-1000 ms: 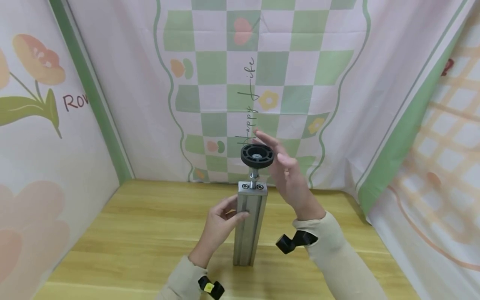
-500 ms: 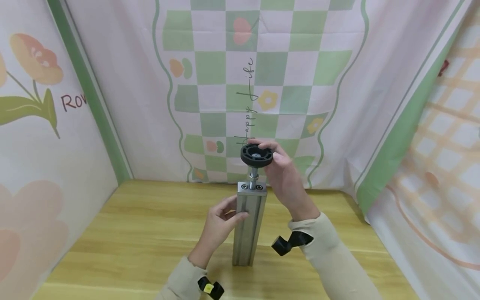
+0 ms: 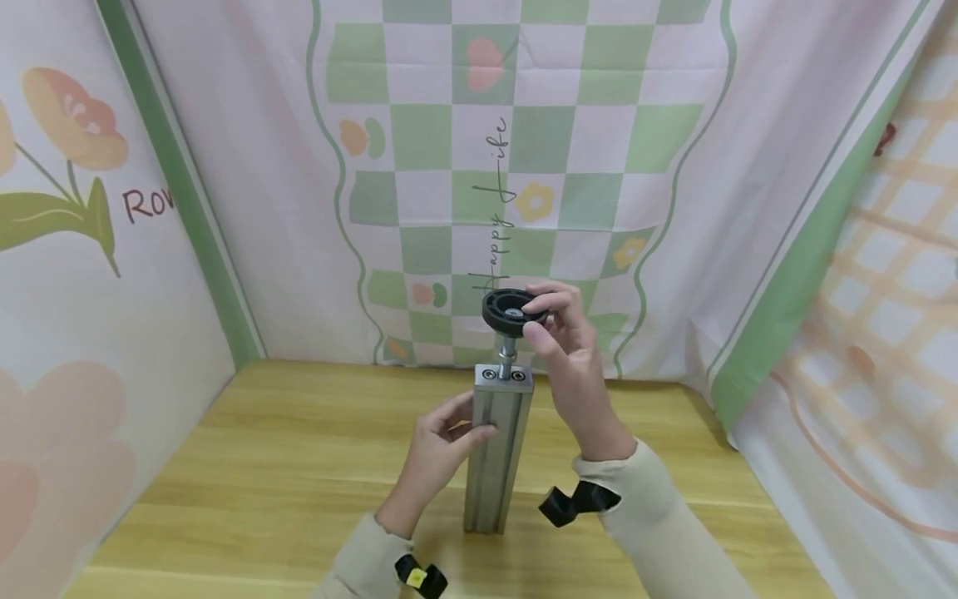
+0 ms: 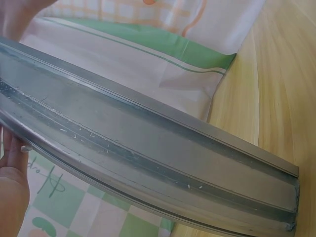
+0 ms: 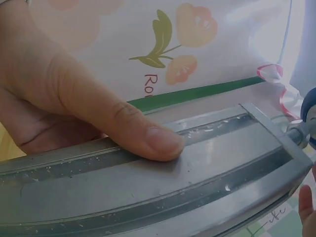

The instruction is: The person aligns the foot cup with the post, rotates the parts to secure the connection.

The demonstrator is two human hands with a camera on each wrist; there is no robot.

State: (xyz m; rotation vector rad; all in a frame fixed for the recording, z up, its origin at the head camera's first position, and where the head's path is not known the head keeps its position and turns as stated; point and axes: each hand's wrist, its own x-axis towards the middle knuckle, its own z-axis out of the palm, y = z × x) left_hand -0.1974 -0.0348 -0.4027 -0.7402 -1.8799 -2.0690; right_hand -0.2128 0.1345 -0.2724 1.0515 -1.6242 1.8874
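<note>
A grey aluminium profile [image 3: 492, 466] stands upright on the table, its slotted sides showing. Bolted to its top is an end plate [image 3: 503, 378], from which a threaded stud carries a round black levelling foot [image 3: 497, 314]. My left hand [image 3: 440, 441] grips the profile from the left, below the plate. In the right wrist view the left thumb [image 5: 160, 143] lies across the profile's face; the left fingers [image 4: 15, 153] show at its far edge in the left wrist view. My right hand [image 3: 576, 366] pinches the right rim of the foot between thumb and curled fingers.
Beneath the profile is a wood-grain tabletop [image 3: 299, 466]. A checkered cloth [image 3: 419, 133] hangs behind it, with printed cloth panels at left and right [image 3: 883, 333]. Black camera mounts sit on both wrists, the right one [image 3: 580, 503] close beside the profile.
My right hand has come from beside the foot, fingers extended, to its rim, and the fingers have curled onto it. The left hand and profile have stayed in place.
</note>
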